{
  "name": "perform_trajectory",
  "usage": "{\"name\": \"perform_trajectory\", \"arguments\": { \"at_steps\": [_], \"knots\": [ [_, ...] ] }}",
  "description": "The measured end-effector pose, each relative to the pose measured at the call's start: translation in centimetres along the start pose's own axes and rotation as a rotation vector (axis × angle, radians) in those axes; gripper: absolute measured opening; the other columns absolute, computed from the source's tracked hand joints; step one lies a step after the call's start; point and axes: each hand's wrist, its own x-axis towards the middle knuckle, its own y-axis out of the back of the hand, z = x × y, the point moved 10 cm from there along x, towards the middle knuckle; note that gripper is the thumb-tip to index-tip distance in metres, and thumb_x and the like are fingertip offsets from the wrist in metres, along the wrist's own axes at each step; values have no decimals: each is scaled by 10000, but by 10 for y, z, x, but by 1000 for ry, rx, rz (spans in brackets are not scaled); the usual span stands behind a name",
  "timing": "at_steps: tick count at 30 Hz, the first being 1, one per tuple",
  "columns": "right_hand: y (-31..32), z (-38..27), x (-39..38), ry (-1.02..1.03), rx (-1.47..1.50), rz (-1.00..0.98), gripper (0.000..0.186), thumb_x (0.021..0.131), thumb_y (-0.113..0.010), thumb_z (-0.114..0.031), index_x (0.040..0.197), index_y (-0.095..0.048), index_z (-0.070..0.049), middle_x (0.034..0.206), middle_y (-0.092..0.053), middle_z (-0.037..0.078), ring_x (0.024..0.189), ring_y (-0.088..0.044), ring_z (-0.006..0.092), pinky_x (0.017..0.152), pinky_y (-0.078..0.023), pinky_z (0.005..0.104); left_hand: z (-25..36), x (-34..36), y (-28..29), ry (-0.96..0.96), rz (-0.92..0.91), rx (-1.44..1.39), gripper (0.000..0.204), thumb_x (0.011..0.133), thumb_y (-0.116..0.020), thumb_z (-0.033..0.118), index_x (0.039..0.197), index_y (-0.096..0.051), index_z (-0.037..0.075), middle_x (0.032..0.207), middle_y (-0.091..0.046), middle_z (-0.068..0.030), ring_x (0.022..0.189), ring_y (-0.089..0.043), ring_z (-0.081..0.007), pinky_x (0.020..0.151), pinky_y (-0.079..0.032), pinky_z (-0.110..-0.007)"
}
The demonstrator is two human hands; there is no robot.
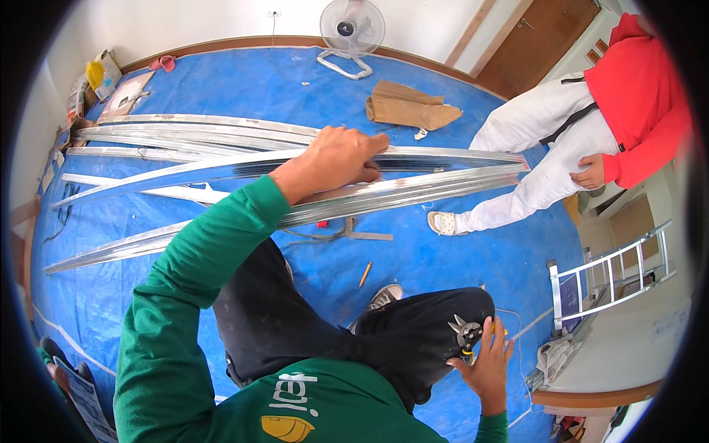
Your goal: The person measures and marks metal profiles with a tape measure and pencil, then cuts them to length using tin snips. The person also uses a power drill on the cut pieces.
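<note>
My left hand (336,164) is closed over a long silver metal channel (421,183), its fingers curled round the upper edge. The channel lies across in front of me, the near one of two raised lengths. Beside it runs another shiny metal channel (221,166); the two come close together at their right ends. Over my bent right knee, my right hand (487,362) holds tin snips (467,334) by their yellow handles. The snips' jaws stand apart, pointing up and left, with nothing between them.
More metal channels (140,136) lie left on the blue sheet (310,88). A pencil (365,274) and a metal square (362,235) lie before me. A person in red (641,96) sits at the right, near a ladder (613,277). Farther off are brown paper (410,107) and a fan (352,29).
</note>
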Motion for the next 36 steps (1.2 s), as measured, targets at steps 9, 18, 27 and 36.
{"name": "perform_trajectory", "arguments": {
  "at_steps": [9, 18, 27, 36],
  "knots": [
    [11, 10, 18, 23, 475, 95, 933, 945, -790, -211, 1712, -327, 50, 1506, -474, 302, 1348, -527, 497, 1169, -432, 560, -44, 4, -47, 460, -710, -1172, 577, 1031, -756, 508, 1296, -666, 4, 1036, -715, -170, 793, -745, -239, 714, -628, -428],
    [60, -42, 100, 80, 601, 157, 727, 951, -705, -84, 1617, -441, 44, 1335, -563, 280, 1246, -600, 468, 1080, -506, 508, -16, 34, -49, 146, -622, -546, 733, 1005, -778, 596, 1379, -642, -20, 1022, -776, -182, 845, -763, -319, 792, -585, -467],
    [-78, -89, 236, 187, 730, -143, 616, 937, -734, -90, 1508, -530, 16, 1289, -593, 256, 1209, -620, 464, 1059, -512, 499, 10, -5, 1, 35, 19, -30, 448, 912, -882, 340, 1143, -636, 45, 913, -783, -169, 935, -783, -428, 757, -573, -552],
    [-90, -159, 277, 305, 1190, 155, 477, 934, -744, -47, 1397, -642, 1, 1376, -671, 241, 1208, -659, 414, 1066, -523, 466, 16, -13, -3, -62, -128, 82, 584, 806, -900, 168, 1277, -576, 48, 926, -779, -175, 863, -778, -426, 725, -585, -519]
  ]
}}
